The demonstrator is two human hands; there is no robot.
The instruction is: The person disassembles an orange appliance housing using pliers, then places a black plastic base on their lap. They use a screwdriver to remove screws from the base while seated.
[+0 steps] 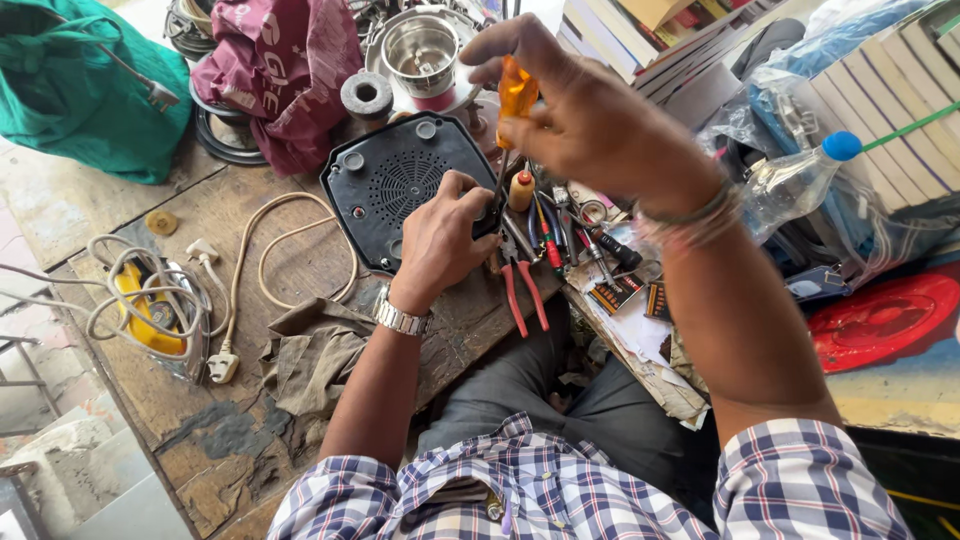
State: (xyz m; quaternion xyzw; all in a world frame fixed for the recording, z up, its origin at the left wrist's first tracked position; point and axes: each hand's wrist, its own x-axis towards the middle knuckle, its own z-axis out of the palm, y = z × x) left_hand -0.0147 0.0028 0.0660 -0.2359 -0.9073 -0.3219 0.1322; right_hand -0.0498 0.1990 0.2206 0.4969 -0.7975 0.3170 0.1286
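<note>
Right grip [570,110] closed around orange screwdriver [516,92]; left hand [445,235] steadies black base [400,185].

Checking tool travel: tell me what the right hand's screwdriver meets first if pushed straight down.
Likely the black appliance base at its right edge, beside the left hand; the right hand points the orange-handled screwdriver there. Depth is unclear.

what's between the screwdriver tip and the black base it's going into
Nothing visible. The right hand holds the orange-handled screwdriver upright, its shaft running down to the black base at its right edge. The left hand grips that same edge, its fingers beside the shaft and hiding the tip itself.
</note>
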